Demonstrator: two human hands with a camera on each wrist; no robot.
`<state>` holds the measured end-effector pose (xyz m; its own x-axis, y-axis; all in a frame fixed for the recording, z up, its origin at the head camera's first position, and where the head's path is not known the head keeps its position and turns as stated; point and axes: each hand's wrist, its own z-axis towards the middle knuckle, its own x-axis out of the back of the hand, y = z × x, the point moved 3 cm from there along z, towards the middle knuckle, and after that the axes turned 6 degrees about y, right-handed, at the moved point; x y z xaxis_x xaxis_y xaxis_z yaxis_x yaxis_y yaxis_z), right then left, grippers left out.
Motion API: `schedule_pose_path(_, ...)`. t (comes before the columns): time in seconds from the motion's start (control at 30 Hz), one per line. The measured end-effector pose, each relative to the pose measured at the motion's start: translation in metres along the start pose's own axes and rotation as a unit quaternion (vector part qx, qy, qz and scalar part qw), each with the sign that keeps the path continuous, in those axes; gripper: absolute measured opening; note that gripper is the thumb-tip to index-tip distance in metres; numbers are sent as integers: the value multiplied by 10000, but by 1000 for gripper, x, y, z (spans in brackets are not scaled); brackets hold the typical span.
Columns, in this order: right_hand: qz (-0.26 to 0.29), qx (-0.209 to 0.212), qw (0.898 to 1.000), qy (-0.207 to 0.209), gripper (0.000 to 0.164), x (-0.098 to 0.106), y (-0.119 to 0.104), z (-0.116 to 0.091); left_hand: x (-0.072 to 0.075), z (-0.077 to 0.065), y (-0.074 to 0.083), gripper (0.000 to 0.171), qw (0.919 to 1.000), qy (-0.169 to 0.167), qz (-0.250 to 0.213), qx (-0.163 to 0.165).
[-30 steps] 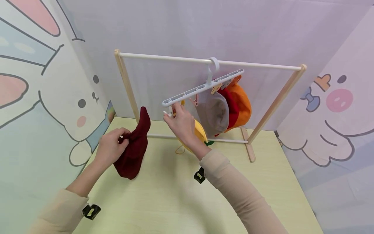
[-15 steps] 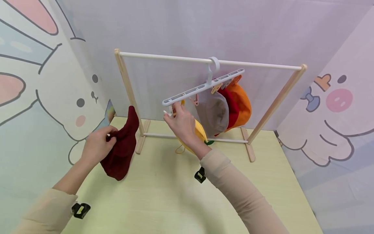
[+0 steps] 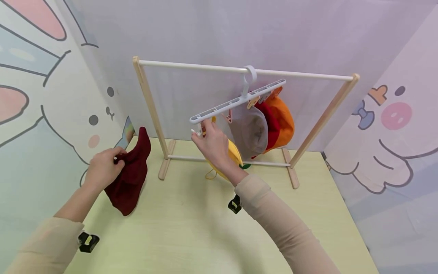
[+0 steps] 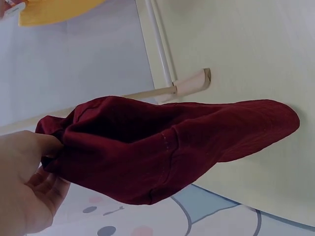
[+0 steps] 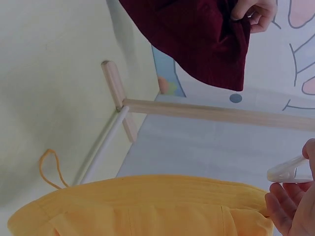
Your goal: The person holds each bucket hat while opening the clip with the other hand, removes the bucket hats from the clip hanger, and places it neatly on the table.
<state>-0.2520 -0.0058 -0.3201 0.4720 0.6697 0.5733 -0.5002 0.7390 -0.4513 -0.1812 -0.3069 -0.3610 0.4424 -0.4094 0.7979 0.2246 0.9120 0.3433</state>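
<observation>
At the left of the head view, my left hand (image 3: 104, 167) pinches the edge of a dark red bucket hat (image 3: 131, 175). The hat droops from my fingers, its opening showing in the left wrist view, its lower end close over the table. My right hand (image 3: 215, 142) pinches a white clip (image 5: 286, 172) at the near left end of a pale clip hanger (image 3: 232, 103). Right beside that hand, a yellow hat (image 5: 147, 209) with a green leaf hangs from the hanger, partly hidden by my wrist in the head view.
Farther along the hanger hang a grey hat (image 3: 253, 131), a red hat (image 3: 272, 127) and an orange hat (image 3: 286, 121). A pink clip (image 3: 228, 116) shows before the grey one. The hanger hooks over the white rail (image 3: 191, 66) of a wooden-legged rack standing on the table (image 3: 191, 236).
My left hand has moved left, carrying the dark red hat away from the hanger and past the rack's left leg. My right hand keeps its place on the white clip.
</observation>
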Motion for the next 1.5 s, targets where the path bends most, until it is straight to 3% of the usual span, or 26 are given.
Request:
schedule_pose_path(0.47,17,-2,10000,-25,22,1,-2,-2,5,1,-25,23,9973,-430,442,405)
schedule_pose_path(0.73,31,10,10000,-1,22,3,-3,-3,7,6,-36,21,9940,-496,906,352)
schedule_pose_path(1.03,130,56,9999,0,21,2,-3,-5,6,5,-51,22,9893,-779,1045,661)
schedule_pose_path(1.33,125,36,9999,-17,22,2,-3,-5,-11,-2,-50,22,9863,-853,1337,449)
schedule_pose_path(1.5,75,109,9999,59,22,2,-3,-5,-24,-3,-47,19,9889,-638,1316,280)
